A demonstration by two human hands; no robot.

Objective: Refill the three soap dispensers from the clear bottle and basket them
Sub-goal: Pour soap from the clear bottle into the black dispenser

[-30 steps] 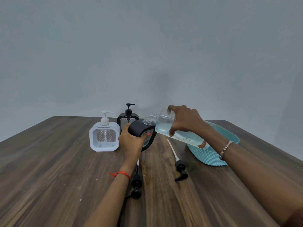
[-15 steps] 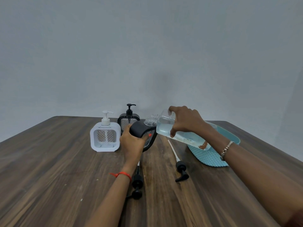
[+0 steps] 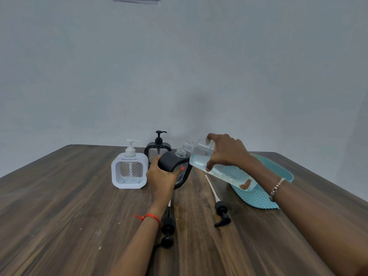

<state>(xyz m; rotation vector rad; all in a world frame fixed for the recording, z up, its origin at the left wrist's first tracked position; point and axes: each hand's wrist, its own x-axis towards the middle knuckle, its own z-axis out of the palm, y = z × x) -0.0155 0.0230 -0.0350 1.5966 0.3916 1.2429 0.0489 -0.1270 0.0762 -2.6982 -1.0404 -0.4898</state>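
1. The left hand [image 3: 162, 176] clasps the uncapped black square plastic soap dispenser [image 3: 175, 166], tilting it so its open neck leans right to meet the pour.
2. The right hand [image 3: 227, 152] grips the clear plastic bottle of pale liquid [image 3: 211, 166] near its shoulder, with its mouth just above that neck.
3. The bottle's long axis runs from its base, low in front of the woven teal basket [image 3: 258, 196], up-left to its mouth (the liquid pools at the base, so I judge nothing is flowing).
4. A white square dispenser [image 3: 129, 170] and a second black dispenser [image 3: 158, 151] stand capped behind, on the dark wooden surface [image 3: 59, 206].
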